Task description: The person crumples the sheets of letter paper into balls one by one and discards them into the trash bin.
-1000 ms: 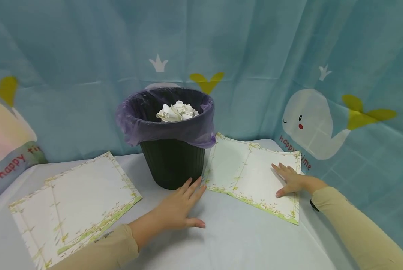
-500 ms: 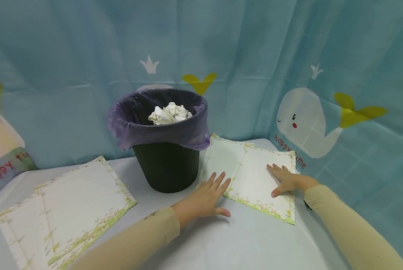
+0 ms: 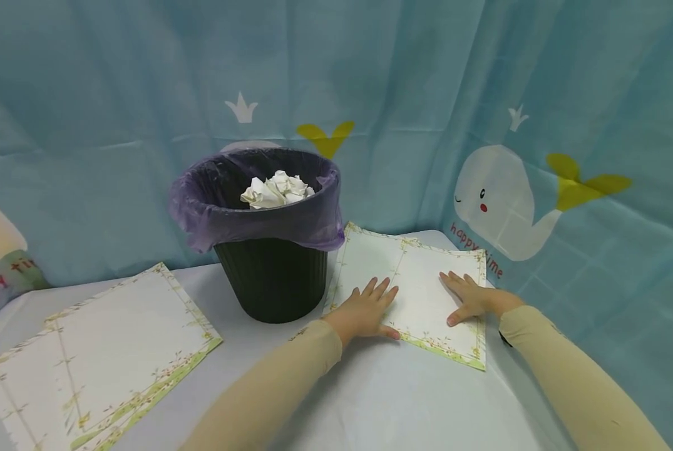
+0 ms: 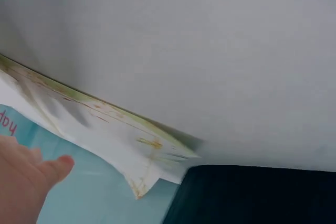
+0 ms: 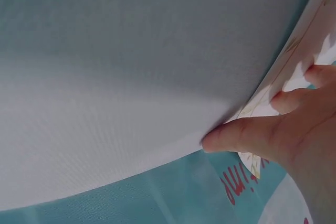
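Note:
Two overlapping sheets of paper with a floral border lie at the right of the table. My right hand is over the right part of the upper sheet, fingers spread; in the right wrist view its thumb and fingertips are near the sheet's edge. My left hand is over the lower left part of these sheets, fingers extended and spread. In the left wrist view the left hand shows at the lower left, beside the paper. Whether the left hand touches the paper I cannot tell.
A dark green bin with a purple bag stands just left of these sheets, holding crumpled white paper. More bordered sheets lie at the left on the white tablecloth. A blue curtain hangs behind and at the right.
My left hand has moved right from in front of the bin to over the paper. The right hand stays over the sheet. The head view has turned slightly to the right.

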Available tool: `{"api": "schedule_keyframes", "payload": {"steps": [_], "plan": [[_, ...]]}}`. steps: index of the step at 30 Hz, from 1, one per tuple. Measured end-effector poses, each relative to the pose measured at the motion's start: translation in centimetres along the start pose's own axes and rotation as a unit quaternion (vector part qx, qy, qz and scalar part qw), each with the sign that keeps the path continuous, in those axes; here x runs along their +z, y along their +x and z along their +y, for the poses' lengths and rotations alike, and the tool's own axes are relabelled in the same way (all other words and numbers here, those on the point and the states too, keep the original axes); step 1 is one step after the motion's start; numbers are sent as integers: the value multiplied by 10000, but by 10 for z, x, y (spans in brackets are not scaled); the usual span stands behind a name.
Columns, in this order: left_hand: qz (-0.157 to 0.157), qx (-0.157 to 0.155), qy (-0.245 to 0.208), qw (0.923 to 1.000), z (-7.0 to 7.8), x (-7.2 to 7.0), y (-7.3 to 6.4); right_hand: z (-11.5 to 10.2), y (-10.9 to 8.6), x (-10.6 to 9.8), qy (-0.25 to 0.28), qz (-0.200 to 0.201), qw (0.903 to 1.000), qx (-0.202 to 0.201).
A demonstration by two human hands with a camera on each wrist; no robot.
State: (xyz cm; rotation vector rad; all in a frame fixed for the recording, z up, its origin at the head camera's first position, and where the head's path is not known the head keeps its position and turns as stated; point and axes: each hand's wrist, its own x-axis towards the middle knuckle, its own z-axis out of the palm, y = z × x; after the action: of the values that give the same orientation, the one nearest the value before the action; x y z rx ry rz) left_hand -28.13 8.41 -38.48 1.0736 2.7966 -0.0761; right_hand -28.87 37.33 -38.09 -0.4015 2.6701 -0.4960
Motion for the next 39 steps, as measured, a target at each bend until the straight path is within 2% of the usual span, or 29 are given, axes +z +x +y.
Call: {"api": "schedule_keyframes", "payload": {"steps": [7, 14, 19, 25, 27, 30, 33, 36, 39], "plan": [[-344, -93, -112, 9993, 6, 0, 13, 1, -2, -1, 26, 18, 10000, 68], [-681, -347, -366, 9964, 8, -3, 13, 0, -6, 0, 79, 97, 9999, 2], [-677, -417, -126, 9968, 9, -1, 10, -1, -4, 2, 171, 133, 9998, -13], [-645, -521, -156, 9964, 8, 2, 7, -9, -3, 4, 446, 109, 9989, -32], [-555, -552, -2, 9969, 8, 3, 8, -13, -3, 5, 512, 130, 9986, 10], [-267, -583, 511, 9966, 10, 4, 8, -19, -6, 6, 500, 212, 9985, 46], [54, -660, 1239, 9901, 15, 4, 9, -26, -11, 8, 283, 398, 9987, 139], [258, -739, 1805, 9805, 18, 3, 9, -35, -16, 12, -266, 711, 9970, 178], [489, -653, 2102, 9742, 19, 1, 7, -43, -19, 19, -974, 1224, 9877, 48]]}}
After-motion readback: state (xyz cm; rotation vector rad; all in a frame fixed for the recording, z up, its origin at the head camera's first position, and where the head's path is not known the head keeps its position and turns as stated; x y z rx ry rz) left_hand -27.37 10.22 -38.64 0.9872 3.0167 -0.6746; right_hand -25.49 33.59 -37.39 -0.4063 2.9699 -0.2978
